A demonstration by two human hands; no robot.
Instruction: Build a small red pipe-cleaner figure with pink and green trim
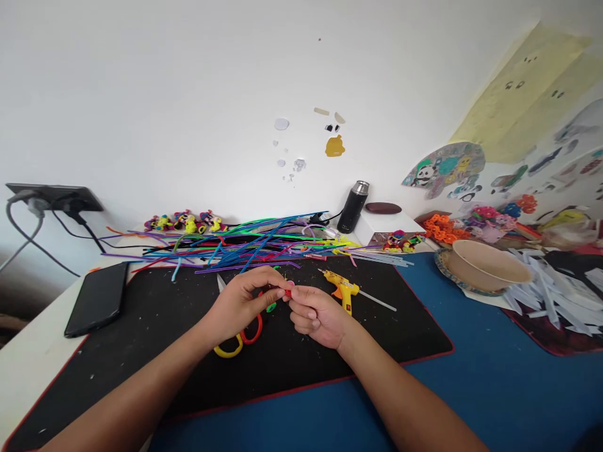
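Observation:
My left hand (242, 304) and my right hand (320, 314) meet fingertip to fingertip above the black mat. Between their thumbs and forefingers they pinch a small red piece (287, 293), perhaps pipe cleaner. Most of it is hidden by the fingers. A bit of pink shows just behind the fingertips. Under my left hand lie scissors (253, 333) with red and yellow handles, partly covered. A small green piece (271, 307) rests on the mat behind the hands. Just right of my right hand lies a yellow glue gun (346, 289) with a glue stick in its back.
Many coloured pipe cleaners (254, 245) lie along the wall. Behind them sit several small colourful figures (188, 221). A black phone (97, 300) is at left. A black flask (353, 207) and a white box (391, 225) stand at the back; a bowl (492, 263) is right.

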